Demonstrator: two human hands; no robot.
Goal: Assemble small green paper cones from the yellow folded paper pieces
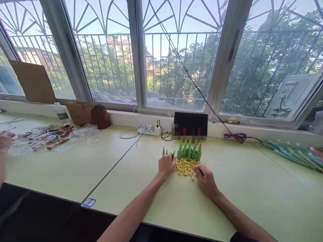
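Several green pointed cones (193, 151) stand upright in a cluster on the pale green table (247, 188). In front of them lies a pile of small yellow pieces (185, 167). My left hand (167, 164) is at the left edge of the pile, its fingers curled beside a few thin green tips (163, 151); whatever it holds is hidden. At the right edge of the pile, my right hand (205, 176) has its fingers pinched together near the yellow pieces. What lies between those fingers is too small to make out.
A dark screen (191, 124) and a power strip (150, 130) are at the back. Wrapped items (42, 137), a bottle (62, 112) and another person's hand (5, 141) are at left. Green plastic bags (295, 153) lie at right.
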